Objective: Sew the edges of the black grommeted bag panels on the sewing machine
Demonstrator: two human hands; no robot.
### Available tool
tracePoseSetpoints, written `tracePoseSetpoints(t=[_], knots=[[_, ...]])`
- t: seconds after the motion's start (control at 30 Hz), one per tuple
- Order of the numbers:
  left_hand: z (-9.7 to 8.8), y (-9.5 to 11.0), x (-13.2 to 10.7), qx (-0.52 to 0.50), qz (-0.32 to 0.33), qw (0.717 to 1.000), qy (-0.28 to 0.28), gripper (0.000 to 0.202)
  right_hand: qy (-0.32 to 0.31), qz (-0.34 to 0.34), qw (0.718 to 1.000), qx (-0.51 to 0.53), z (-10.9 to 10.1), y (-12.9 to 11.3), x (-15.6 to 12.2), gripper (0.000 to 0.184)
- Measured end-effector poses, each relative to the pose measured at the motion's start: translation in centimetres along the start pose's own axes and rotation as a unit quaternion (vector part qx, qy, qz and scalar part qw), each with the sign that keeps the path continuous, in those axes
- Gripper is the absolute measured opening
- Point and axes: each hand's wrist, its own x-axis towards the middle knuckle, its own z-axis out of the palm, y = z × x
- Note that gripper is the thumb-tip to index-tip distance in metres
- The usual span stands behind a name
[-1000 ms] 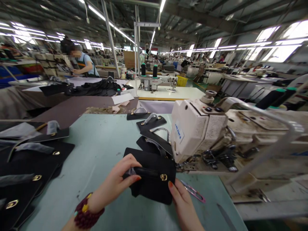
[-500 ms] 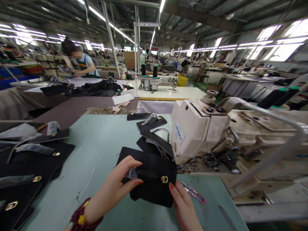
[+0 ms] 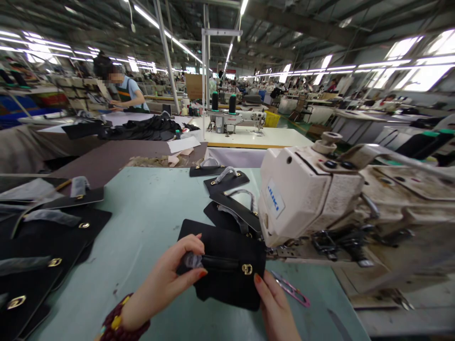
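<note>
A black bag panel (image 3: pixel 227 289) with a handle and a gold ring fitting (image 3: pixel 247 269) is held low over the green worktop. My left hand (image 3: pixel 181 265), wearing a dark red bead bracelet, is closed around the handle's left end, where crumpled clear plastic wrap (image 3: pixel 192 260) shows between thumb and fingers. At the lower right edge my right hand (image 3: pixel 273 296) pinches the same panel, thumb on top; its other fingers are partly hidden underneath. Pink-handled thread snips (image 3: pixel 293 290) lie just right of that hand. Several similar panels with wrapped handles (image 3: pixel 227 179) rest behind.
A white sewing machine (image 3: pixel 305 189) stands close on the right, its needle area level with the panel. More black panels (image 3: pixel 67 241) are piled on the left of the green worktop (image 3: pixel 142 199). Beyond, a person (image 3: pixel 130 92) works at another table.
My left hand's fingers have curled in slightly at the plastic-wrapped handle end. Both hands keep hold of the panel. The whole view has shifted a little.
</note>
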Motion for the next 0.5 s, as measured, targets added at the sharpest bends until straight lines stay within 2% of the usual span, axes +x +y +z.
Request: tracePoseSetpoints(t=[0.07, 0.23, 0.5], knots=[[-0.1, -0.2, 0.0, -0.028, 0.002, 1.000, 0.001, 0.016, 0.026, 0.024, 0.999, 0.019, 0.4, -0.3, -0.3, 0.048], [0.0, -0.2, -0.3, -0.093, -0.025, 0.995, 0.011, 0.010, 0.032, 0.072, 0.992, 0.099, 1.1, -0.8, -0.5, 0.050], [1.4, 0.4, -0.4, -0.177, -0.101, 0.975, 0.087, 0.006, 0.029, 0.083, 0.991, 0.103, 1.1, -0.7, -0.5, 0.050]])
